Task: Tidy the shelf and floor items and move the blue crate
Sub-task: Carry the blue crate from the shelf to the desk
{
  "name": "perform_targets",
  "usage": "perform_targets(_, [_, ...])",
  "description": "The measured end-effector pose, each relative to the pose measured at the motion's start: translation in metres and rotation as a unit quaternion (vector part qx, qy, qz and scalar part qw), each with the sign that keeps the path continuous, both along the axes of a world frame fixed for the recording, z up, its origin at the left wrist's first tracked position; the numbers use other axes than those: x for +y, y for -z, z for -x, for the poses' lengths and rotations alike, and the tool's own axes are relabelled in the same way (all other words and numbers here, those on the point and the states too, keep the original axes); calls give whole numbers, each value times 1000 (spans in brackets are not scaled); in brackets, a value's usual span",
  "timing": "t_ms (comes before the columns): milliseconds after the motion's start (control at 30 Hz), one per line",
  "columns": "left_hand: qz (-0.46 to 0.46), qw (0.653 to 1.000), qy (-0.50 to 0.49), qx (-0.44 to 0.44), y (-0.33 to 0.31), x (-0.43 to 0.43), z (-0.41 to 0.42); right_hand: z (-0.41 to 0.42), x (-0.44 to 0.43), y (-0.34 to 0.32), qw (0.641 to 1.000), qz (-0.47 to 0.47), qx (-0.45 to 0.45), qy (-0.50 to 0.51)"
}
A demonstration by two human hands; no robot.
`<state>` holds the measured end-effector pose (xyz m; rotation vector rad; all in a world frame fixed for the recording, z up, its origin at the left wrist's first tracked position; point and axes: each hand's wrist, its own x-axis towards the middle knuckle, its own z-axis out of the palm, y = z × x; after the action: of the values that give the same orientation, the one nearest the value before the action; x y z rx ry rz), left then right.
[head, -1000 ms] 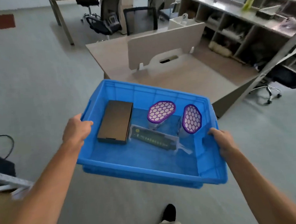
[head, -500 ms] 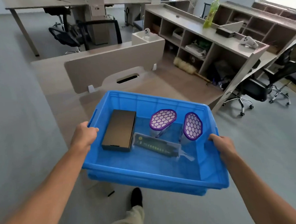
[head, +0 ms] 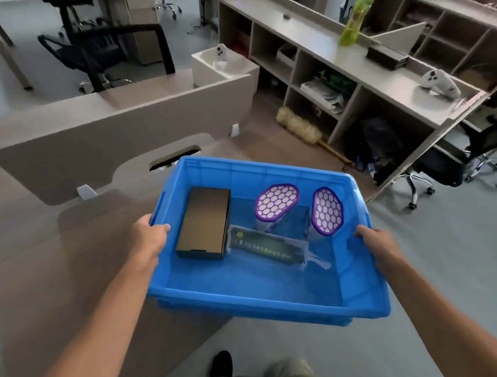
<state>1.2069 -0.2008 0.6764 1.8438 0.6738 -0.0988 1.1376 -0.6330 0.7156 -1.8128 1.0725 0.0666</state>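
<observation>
I carry the blue crate [head: 247, 302] in the air, partly over the near corner of a beige desk [head: 58, 270]. My left hand [head: 150, 239] grips its left rim and my right hand [head: 378, 245] grips its right rim. Inside lie a dark brown box [head: 204, 222], a clear bag with a dark green strip [head: 266, 246], and two containers with purple honeycomb lids [head: 276, 201] [head: 327, 211].
A desk divider panel [head: 118, 143] stands on the desk ahead. A cubby shelf unit [head: 351, 76] at the right holds a green bottle [head: 355, 15], a white controller [head: 439, 81] and papers. A duster [head: 301, 128] lies by the shelf. Office chairs [head: 453, 163] stand right and behind.
I have walked forward with the crate; the desk and shelf unit are closer and the crate now hangs over the desk corner. Both hands keep their grip.
</observation>
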Motion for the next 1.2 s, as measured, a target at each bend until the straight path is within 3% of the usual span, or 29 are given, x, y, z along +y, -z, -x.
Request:
perform_targets(300, [-38,989,-144,11,28,-88,-89,-218,-93,40,991,4,11,-135])
perform_targets(633, [-4,944,-328,24,39,-154,-147,-421,-106,51,951,-18,22,-306])
perform_targets(800, [-12,939,-343,28,44,-166,-178,-476,-106,71,943,-34,32,-328])
perform_targets(1200, [-52,952,-291,84,69,-156,-202,-500,-105,85,928,-11,23,-371])
